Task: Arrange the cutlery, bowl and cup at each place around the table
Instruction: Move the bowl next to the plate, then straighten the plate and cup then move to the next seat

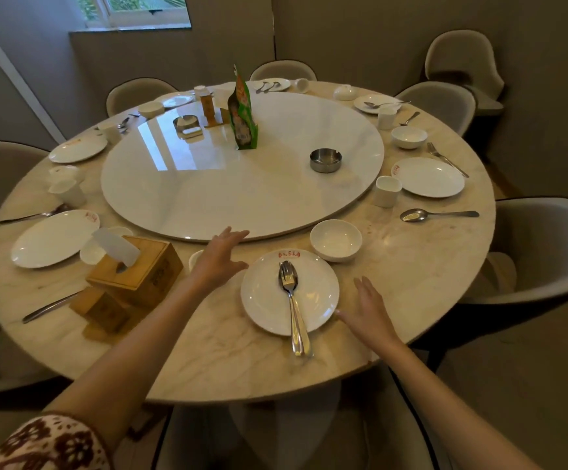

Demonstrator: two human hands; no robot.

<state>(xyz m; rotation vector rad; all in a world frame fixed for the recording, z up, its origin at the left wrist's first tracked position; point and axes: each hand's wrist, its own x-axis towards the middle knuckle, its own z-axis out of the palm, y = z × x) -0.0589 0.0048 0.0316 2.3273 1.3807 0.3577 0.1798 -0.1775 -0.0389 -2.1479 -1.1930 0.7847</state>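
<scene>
Nearest plate [269, 300] at table [208, 351] edge, fork [287, 283] laid over spoon [298, 334] on it, handles overhanging the near rim. White bowl [336, 239] just beyond plate, to its right, upright, apart from it. Left hand [220, 254] spread flat, fingers loose, grasping nothing, hovering left of plate near edge of the turntable [242, 184]; white cup [195, 259] partly hidden behind that hand. Right hand [370, 312] open, palm down, empty, thumb close to plate's right rim; contact unclear. Wooden tissue box [140, 269] left of the hand, a smaller wooden holder [101, 308] against it. Other places around table set unevenly: plates, bowls, cups, loose spoons and forks. On turntable: metal ashtray [325, 160], green packet [243, 113] upright. Padded chairs [547, 249] ringing table.
</scene>
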